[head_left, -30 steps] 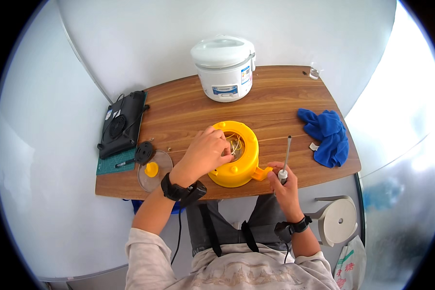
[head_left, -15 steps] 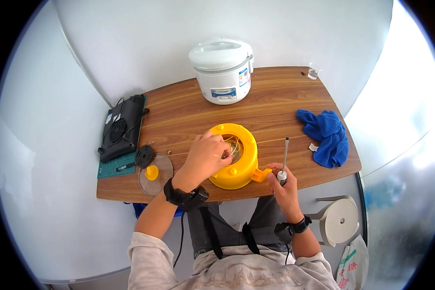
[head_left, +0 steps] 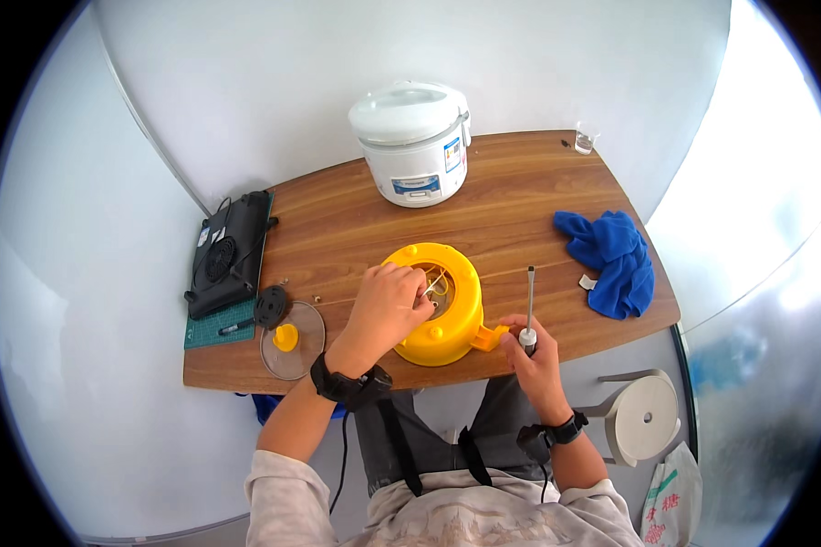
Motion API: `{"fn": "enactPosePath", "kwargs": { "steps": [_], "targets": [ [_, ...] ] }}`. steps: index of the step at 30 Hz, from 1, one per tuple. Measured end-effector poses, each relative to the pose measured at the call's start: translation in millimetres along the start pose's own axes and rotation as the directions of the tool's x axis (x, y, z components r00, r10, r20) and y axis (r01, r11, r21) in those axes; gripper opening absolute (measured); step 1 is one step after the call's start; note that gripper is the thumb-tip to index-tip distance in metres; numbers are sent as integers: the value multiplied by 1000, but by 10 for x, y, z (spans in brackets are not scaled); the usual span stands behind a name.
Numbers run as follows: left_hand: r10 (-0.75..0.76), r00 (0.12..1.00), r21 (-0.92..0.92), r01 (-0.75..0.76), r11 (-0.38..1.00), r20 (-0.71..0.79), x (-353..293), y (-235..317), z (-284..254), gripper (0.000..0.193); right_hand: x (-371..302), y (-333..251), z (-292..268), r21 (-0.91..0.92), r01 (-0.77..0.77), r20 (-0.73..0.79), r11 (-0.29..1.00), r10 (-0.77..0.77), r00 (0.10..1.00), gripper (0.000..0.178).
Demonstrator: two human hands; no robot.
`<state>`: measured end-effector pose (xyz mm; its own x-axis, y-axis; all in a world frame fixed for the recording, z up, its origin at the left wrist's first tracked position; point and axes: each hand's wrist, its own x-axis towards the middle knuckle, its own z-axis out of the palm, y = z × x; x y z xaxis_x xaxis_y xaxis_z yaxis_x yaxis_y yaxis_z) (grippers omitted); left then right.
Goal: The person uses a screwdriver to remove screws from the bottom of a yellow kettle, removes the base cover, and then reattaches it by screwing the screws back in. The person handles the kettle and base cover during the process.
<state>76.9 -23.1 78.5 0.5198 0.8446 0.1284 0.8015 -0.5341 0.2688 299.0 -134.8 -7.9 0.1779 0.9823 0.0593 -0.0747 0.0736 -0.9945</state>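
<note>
Plainly, the yellow housing (head_left: 466, 305) lies under and right of the left hand (head_left: 385, 305), which is nearer its wires (head_left: 436, 282); whether it pinches them, I cannot tell. By the handle (head_left: 489, 338), the right hand (head_left: 538, 365) clasps a screwdriver (head_left: 529, 312), shaft pointing away.
</note>
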Motion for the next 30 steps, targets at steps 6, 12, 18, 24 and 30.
{"fn": "enactPosePath", "kwargs": {
  "steps": [6,12,18,24,30],
  "targets": [
    [198,980,-101,-195,976,21,-58,-118,-46,13,-7,4,9,39,-19,-22,999,20,1000,17],
    [219,975,-141,-214,967,20,-114,-182,-18,19,11,35,12,31,-7,-29,1000,8,1000,17],
    [235,970,-118,-228,967,55,-105,-162,-72,21,23,1,8,36,-4,-41,999,6,999,17],
    [197,975,-228,-170,959,101,-142,-186,-118,25,94,-18,9,36,-18,-61,999,20,998,18],
    [213,976,-238,-194,952,55,-151,-255,-69,26,166,-10,10,2,-12,-63,1000,12,998,18]
  ]
}}
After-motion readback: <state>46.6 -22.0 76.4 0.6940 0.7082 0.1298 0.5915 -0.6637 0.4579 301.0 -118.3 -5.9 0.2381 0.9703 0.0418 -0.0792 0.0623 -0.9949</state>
